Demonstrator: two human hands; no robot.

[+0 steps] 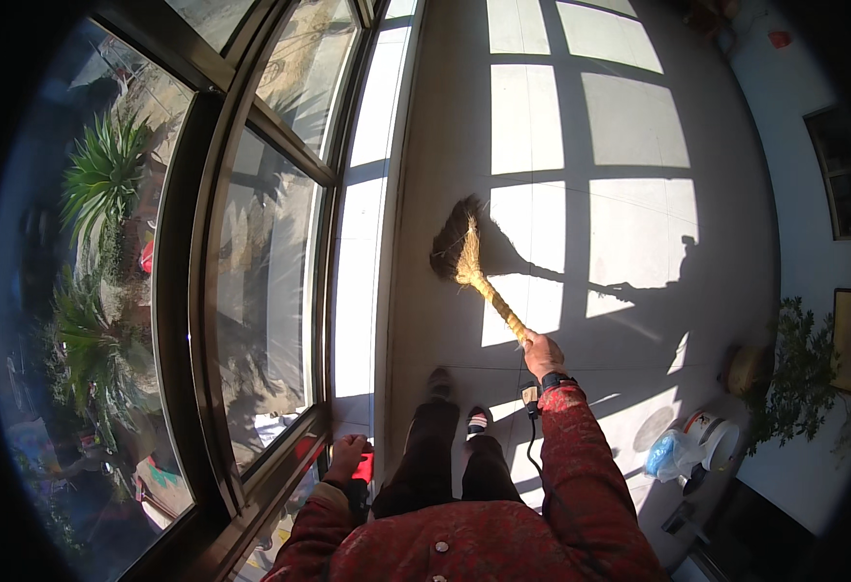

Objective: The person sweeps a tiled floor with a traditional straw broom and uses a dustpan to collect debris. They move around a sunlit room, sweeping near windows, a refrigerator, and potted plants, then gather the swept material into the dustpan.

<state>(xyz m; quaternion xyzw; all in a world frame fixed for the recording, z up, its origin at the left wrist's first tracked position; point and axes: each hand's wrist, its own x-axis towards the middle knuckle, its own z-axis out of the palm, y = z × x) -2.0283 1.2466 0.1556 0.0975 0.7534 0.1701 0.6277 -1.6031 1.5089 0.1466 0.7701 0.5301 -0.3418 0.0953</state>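
My right hand is closed around the yellow wrapped handle of a straw broom. The broom slants away to the left, with its pale fibres and dark bristles at the far end over the floor near the window ledge. Whether the bristles touch the floor I cannot tell. My left hand is low by the window frame, its fingers curled. A bright red patch shows beside it; whether the hand grips anything is hidden. A black strap with a small device and cable is at my right wrist.
Tall framed windows and a sunlit ledge run along the left. Sunlight and broom shadow cross the tiled floor. At right are a potted plant, a white bucket and a blue plastic bag.
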